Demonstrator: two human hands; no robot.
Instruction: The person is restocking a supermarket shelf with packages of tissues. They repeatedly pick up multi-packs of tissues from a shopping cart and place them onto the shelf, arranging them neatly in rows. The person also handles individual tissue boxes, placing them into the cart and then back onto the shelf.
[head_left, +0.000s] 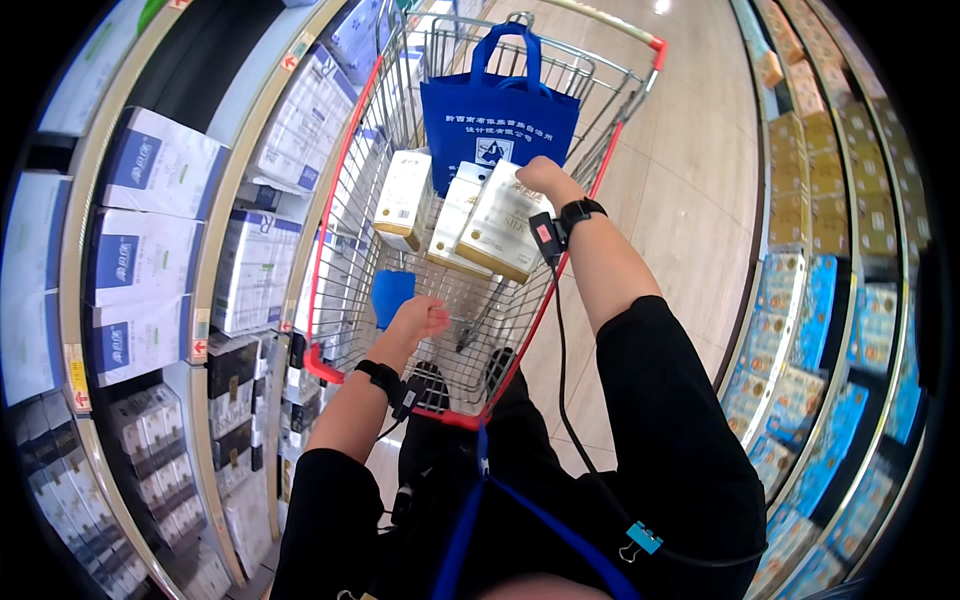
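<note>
A wire shopping cart (318, 270) with red edging stands directly before me. My right hand (546, 182) is at the upper right corner of a white-and-gold tissue pack (499, 225) and grips it there. This pack leans over a second white-and-gold pack (448, 238), partly covering it. A third pack (405, 196) stands apart to the left. Behind them sits a blue tote bag (499, 112) with white printing, its handles upright. My left hand (421, 318) is over the near left of the cart, fingers loosely apart, holding nothing. Beside it is a flat blue piece (393, 294).
Shelves of white-and-blue paper packs (154, 259) line the left side close to the cart. Shelves on the right hold light-blue packs (819, 307) and gold packs (808, 180). The tiled aisle floor (675, 202) runs between. A black cable (564, 367) hangs from my right wrist.
</note>
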